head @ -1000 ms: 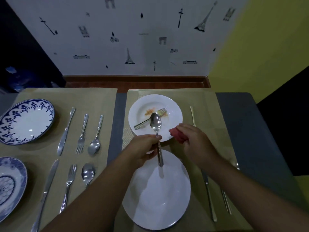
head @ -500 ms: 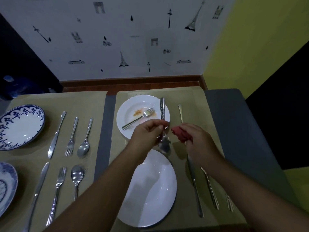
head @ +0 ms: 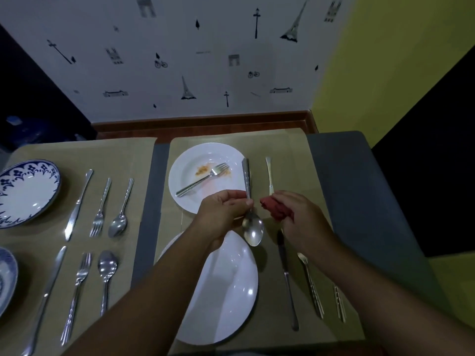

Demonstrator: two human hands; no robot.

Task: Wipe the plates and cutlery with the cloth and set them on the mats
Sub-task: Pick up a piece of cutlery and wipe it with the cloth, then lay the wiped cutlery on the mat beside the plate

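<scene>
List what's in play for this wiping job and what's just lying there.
In play: spoon pinched by the left hand; red cloth gripped by the right hand; soiled white plate and the fork on it.
Lying there: near white plate; right-mat knife; blue-patterned plate; left-mat knife.

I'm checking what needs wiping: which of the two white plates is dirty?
The far white plate: it has orange smears and a fork lying on it. The near white plate looks clean.
</scene>
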